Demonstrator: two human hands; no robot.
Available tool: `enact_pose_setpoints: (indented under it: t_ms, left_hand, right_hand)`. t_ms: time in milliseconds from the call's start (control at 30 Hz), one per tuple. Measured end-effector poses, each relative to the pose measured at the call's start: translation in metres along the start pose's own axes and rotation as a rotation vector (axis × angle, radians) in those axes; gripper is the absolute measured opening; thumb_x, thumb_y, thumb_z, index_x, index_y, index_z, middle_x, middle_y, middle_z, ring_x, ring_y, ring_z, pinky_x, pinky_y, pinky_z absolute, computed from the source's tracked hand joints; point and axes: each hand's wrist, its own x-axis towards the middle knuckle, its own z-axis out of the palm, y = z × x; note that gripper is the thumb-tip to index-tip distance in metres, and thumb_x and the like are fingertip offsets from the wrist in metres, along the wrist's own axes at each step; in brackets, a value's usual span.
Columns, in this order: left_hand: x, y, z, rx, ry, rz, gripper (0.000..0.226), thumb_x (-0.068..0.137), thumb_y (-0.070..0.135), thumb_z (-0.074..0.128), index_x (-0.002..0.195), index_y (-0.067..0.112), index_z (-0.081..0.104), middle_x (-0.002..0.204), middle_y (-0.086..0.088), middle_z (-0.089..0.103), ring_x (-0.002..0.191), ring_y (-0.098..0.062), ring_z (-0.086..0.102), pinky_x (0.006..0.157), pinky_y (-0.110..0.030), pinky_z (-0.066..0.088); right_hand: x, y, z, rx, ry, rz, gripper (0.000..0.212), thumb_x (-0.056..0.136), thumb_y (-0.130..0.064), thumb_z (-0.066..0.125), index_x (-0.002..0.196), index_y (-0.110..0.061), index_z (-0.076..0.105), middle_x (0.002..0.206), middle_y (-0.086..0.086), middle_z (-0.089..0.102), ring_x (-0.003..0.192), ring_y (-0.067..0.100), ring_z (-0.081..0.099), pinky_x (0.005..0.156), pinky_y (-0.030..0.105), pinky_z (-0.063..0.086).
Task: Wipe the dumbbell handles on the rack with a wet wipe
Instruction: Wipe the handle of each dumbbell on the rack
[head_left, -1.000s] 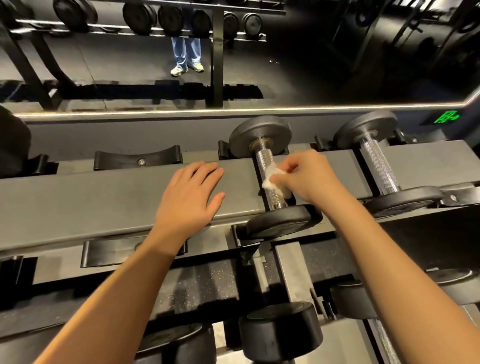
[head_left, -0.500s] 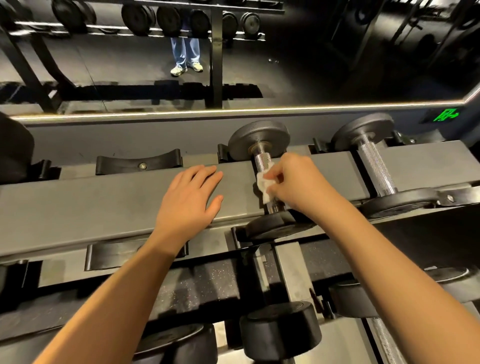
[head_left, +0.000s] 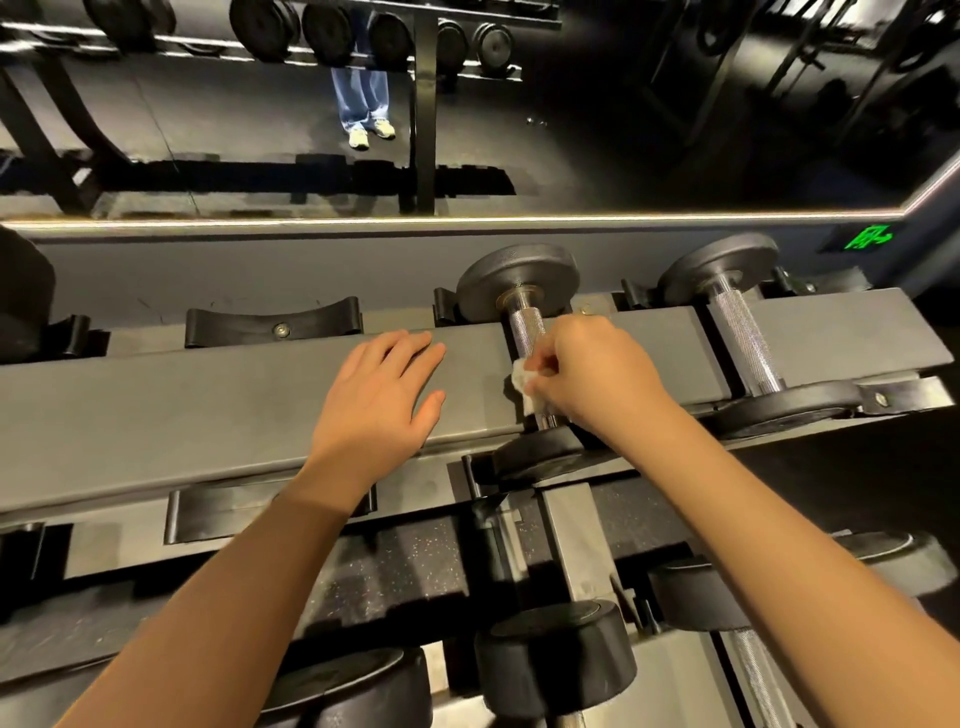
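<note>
A gym: dumbbells sit in cradles on a grey rack, with a wall mirror reflecting more weights along the top of the frame.

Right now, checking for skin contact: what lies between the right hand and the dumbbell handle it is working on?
The white wet wipe, pinched by the right hand against the knurled dumbbell handle, seen in the head view.

Left hand on rail, left of the dumbbell; wipe seemingly against its handle.
</note>
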Motion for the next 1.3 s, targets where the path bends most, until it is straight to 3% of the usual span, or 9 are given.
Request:
enact_pose_setpoints:
  t_ms: [100, 267, 400, 533, 700, 900, 1000, 1133, 1300]
  left_hand:
    - [0.0, 0.0, 0.0, -0.001, -0.008, 0.003, 0.055, 0.091, 0.041, 0.035, 0.134, 0.013, 0.054, 0.133, -0.005, 0.055, 0.126, -0.025, 0.044, 0.106, -0.042, 0.034]
    - [0.0, 0.0, -0.001, -0.008, -0.005, -0.005, 0.054, 0.092, 0.041, 0.035, 0.135, 0.014, 0.053, 0.135, -0.004, 0.054, 0.128, -0.024, 0.043, 0.108, -0.042, 0.034]
    - [-0.002, 0.0, -0.001, 0.004, 0.02, 0.006, 0.052, 0.091, 0.039, 0.038, 0.133, 0.013, 0.055, 0.132, -0.004, 0.056, 0.126, -0.024, 0.045, 0.107, -0.04, 0.034]
    - [-0.001, -0.001, 0.001, 0.001, 0.03, 0.006, 0.051, 0.09, 0.038, 0.039, 0.131, 0.012, 0.057, 0.131, -0.005, 0.057, 0.124, -0.025, 0.046, 0.106, -0.04, 0.036]
    - [-0.002, -0.001, 0.001, 0.009, 0.031, 0.013, 0.051, 0.091, 0.038, 0.039, 0.133, 0.012, 0.055, 0.132, -0.005, 0.056, 0.125, -0.025, 0.045, 0.106, -0.04, 0.035]
    - [-0.002, -0.001, 0.001, 0.011, 0.051, 0.015, 0.051, 0.091, 0.037, 0.04, 0.132, 0.012, 0.056, 0.132, -0.005, 0.056, 0.125, -0.026, 0.046, 0.106, -0.041, 0.035]
    - [-0.002, -0.001, 0.001, 0.011, 0.044, 0.01, 0.051, 0.091, 0.037, 0.04, 0.132, 0.012, 0.055, 0.132, -0.005, 0.056, 0.125, -0.025, 0.046, 0.106, -0.041, 0.035]
    - [-0.002, -0.001, 0.002, 0.02, 0.046, 0.011, 0.051, 0.091, 0.038, 0.04, 0.133, 0.013, 0.054, 0.133, -0.004, 0.055, 0.126, -0.024, 0.045, 0.107, -0.04, 0.033]
    - [-0.002, -0.001, 0.003, 0.019, 0.061, 0.011, 0.05, 0.091, 0.037, 0.041, 0.133, 0.013, 0.055, 0.132, -0.004, 0.056, 0.126, -0.024, 0.045, 0.107, -0.039, 0.033]
  right_hand:
    - [0.013, -0.007, 0.002, 0.009, 0.03, -0.004, 0.018, 0.09, -0.022, 0.06, 0.101, -0.013, 0.071, 0.102, 0.006, 0.061, 0.089, 0.025, 0.06, 0.078, 0.035, 0.052]
    - [0.034, -0.023, 0.007, -0.104, 0.225, -0.04, 0.021, 0.095, -0.019, 0.055, 0.108, -0.009, 0.067, 0.11, 0.007, 0.054, 0.096, 0.023, 0.053, 0.074, 0.029, 0.046]
    - [0.024, -0.019, 0.007, -0.098, 0.179, 0.014, 0.022, 0.094, -0.019, 0.055, 0.11, -0.006, 0.064, 0.107, 0.009, 0.056, 0.093, 0.027, 0.057, 0.066, 0.031, 0.041]
    - [0.008, -0.006, 0.007, 0.007, 0.049, 0.039, 0.024, 0.092, -0.027, 0.059, 0.105, -0.01, 0.07, 0.105, 0.01, 0.058, 0.084, 0.027, 0.057, 0.072, 0.033, 0.048]
    - [0.018, -0.014, 0.002, 0.103, 0.151, 0.04, 0.02, 0.094, -0.024, 0.058, 0.1, -0.009, 0.07, 0.103, 0.008, 0.053, 0.088, 0.024, 0.056, 0.075, 0.028, 0.045]
    - [-0.011, -0.001, -0.002, 0.122, -0.164, 0.174, 0.013, 0.081, -0.014, 0.069, 0.068, -0.017, 0.066, 0.084, 0.006, 0.067, 0.077, 0.023, 0.063, 0.068, 0.026, 0.048]
    - [-0.001, 0.001, 0.002, 0.278, -0.043, 0.22, 0.011, 0.08, -0.012, 0.069, 0.069, -0.012, 0.068, 0.084, 0.01, 0.068, 0.077, 0.025, 0.065, 0.072, 0.032, 0.055]
    - [0.015, -0.004, 0.006, 0.422, 0.218, 0.176, 0.013, 0.087, -0.017, 0.064, 0.089, -0.007, 0.072, 0.089, 0.009, 0.066, 0.079, 0.022, 0.062, 0.075, 0.037, 0.054]
    - [-0.005, 0.005, 0.006, 0.223, 0.046, 0.203, 0.015, 0.087, -0.016, 0.061, 0.091, -0.006, 0.072, 0.087, 0.013, 0.066, 0.083, 0.029, 0.062, 0.073, 0.036, 0.051]
